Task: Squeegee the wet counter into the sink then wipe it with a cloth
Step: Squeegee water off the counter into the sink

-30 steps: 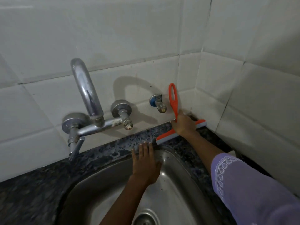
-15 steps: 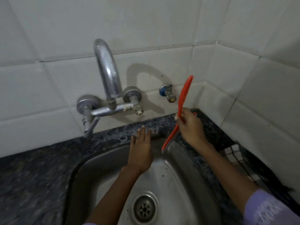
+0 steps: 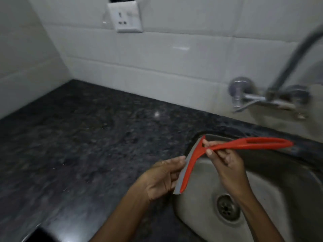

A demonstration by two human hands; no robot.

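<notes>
An orange squeegee (image 3: 244, 144) with a grey rubber blade is held in the air over the left rim of the steel sink (image 3: 262, 173). My right hand (image 3: 225, 163) grips its handle near the head, the looped end pointing right. My left hand (image 3: 162, 177) is beside the blade with its fingertips touching the grey edge. The dark speckled counter (image 3: 78, 137) stretches left of the sink up to the tiled corner. No cloth is in view.
A chrome wall tap (image 3: 272, 95) sticks out above the sink at the right, blurred. A white wall socket (image 3: 125, 16) sits on the tiles at the top. The drain (image 3: 226, 208) lies below my right wrist. A dark object (image 3: 40, 235) shows at the bottom left edge.
The view has swung left, from the right corner to the counter left of the sink. My right hand lifted the squeegee off the counter and carried it over the sink; my left hand left the basin and touches the blade.
</notes>
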